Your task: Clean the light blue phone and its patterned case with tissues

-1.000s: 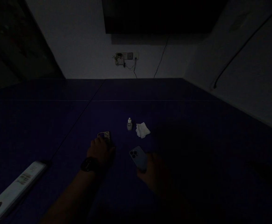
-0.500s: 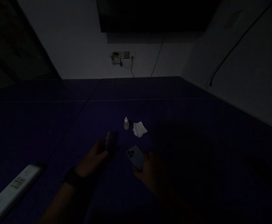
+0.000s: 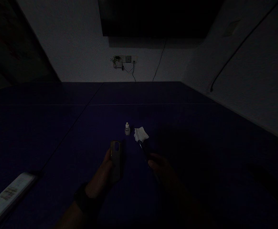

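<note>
My left hand (image 3: 103, 173) is closed on the edge of a phone case (image 3: 116, 162), greyish and see-through, with a camera cut-out near its top. In my right hand (image 3: 161, 167) a phone (image 3: 143, 149) is gripped, tilted so that mostly its dark edge shows. Just beyond the phone's upper end lies a folded white cloth or tissue (image 3: 141, 134). To its left a small dropper bottle (image 3: 127, 129) with a white cap stands upright. The light is dim, and the fingers of my right hand are partly lost in shadow.
A dark blue surface (image 3: 177, 121) stretches to the wall. At the left lies a long white bar-shaped object (image 3: 12, 194). Wall sockets (image 3: 128, 59) with cables and a dark screen (image 3: 158, 19) are at the back. A dark cable (image 3: 239, 47) hangs at the right.
The phone case has turned from edge-on to face-on and moved slightly right. The phone has tipped from showing its back with the cameras to showing its edge.
</note>
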The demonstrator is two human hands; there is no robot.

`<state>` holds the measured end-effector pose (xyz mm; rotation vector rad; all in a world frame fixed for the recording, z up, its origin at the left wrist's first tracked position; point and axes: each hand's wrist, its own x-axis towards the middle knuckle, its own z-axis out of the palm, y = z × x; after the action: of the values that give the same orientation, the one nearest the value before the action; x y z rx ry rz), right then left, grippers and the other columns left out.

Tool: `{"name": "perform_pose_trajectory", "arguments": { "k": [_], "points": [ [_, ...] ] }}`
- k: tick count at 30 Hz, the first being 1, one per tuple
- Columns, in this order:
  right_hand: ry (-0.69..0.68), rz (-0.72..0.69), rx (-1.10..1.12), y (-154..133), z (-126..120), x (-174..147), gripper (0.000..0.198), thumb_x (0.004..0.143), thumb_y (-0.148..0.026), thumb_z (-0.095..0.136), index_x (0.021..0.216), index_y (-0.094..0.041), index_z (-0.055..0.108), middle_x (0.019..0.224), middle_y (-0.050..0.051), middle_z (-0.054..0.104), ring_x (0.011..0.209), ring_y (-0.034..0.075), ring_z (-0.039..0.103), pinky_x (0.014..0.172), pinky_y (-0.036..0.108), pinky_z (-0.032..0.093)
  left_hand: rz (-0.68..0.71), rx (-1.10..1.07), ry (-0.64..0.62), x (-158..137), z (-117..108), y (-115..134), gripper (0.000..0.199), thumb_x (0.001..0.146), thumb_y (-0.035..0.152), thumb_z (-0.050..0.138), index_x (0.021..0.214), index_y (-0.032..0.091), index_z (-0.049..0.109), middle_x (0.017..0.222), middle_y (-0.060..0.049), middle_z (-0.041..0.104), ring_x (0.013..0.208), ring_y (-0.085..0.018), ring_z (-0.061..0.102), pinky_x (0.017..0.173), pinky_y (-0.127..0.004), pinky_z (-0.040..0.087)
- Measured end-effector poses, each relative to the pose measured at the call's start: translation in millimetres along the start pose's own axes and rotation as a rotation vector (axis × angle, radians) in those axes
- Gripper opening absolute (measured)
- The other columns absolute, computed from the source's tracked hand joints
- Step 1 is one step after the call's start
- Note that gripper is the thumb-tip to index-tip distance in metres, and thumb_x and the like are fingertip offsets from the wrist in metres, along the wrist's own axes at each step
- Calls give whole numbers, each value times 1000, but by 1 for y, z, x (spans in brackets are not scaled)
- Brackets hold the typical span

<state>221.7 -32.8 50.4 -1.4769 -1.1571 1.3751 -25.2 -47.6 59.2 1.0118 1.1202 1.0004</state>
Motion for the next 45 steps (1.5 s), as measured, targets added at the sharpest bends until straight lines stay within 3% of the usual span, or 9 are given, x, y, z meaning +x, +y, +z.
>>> {"name": "perform_pose_trajectory", "arguments": {
  "k": [5,13,19,24,29,32,36,41,45],
  "points": [
    [-200,109,192,7,3,-1,62,67,-76,64,82,-17,75,78,13,73,71,29,71,69,45,57,64,-106,-27,8,24,-4,64,96,51,46,154,31,30,137,-10,61,113,-29,65,89,-43,55],
    [17,38,135,29,33,3,70,80,-77,53,120,-21,69,113,13,74,108,34,69,89,45,57,9,-217,-133,3,55,-3,67,96,43,54,157,27,30,146,-11,57,126,-31,61,100,-45,52],
    [174,-174,-72,22,44,-3,57,95,-59,43,138,-23,55,137,13,62,133,32,53,106,44,48,87,-207,-103,-1,62,-20,73,92,44,63,157,26,34,161,-8,42,149,-31,37,121,-48,33],
    [153,-319,-51,26,49,-10,46,95,-49,48,134,-24,49,132,12,60,124,30,59,104,46,49,157,-178,-104,-1,63,-26,73,89,47,72,152,26,43,153,-10,52,141,-34,47,117,-49,38],
    [275,-484,20,32,59,-18,55,95,-46,54,144,-28,35,144,14,50,131,30,53,105,49,49,246,-144,-108,-4,63,-28,70,86,46,78,147,26,50,143,-9,61,134,-32,55,114,-45,43],
    [159,-503,52,22,52,-21,66,95,-47,58,152,-31,28,151,12,48,134,29,53,108,49,47,246,-150,-134,-5,61,-27,65,89,45,76,146,25,51,141,-9,63,131,-31,58,111,-44,47],
    [-103,-544,96,1,32,-23,56,95,-60,55,142,-28,53,137,10,65,122,28,64,99,42,55,317,-69,-183,-4,50,-24,59,89,44,76,141,24,57,141,-10,64,132,-31,58,114,-45,45],
    [-40,-620,38,-5,24,-23,39,98,-58,53,110,-27,73,104,5,78,94,22,74,83,32,59,425,217,-212,1,34,-19,62,93,38,71,150,28,49,140,-9,64,129,-27,60,113,-46,45],
    [-88,-652,75,-1,30,-25,43,97,-62,53,114,-29,74,110,5,78,99,23,74,85,32,59,595,401,-130,3,27,-9,52,94,33,70,144,30,56,132,-10,67,119,-26,64,104,-43,51]
  ]
}}
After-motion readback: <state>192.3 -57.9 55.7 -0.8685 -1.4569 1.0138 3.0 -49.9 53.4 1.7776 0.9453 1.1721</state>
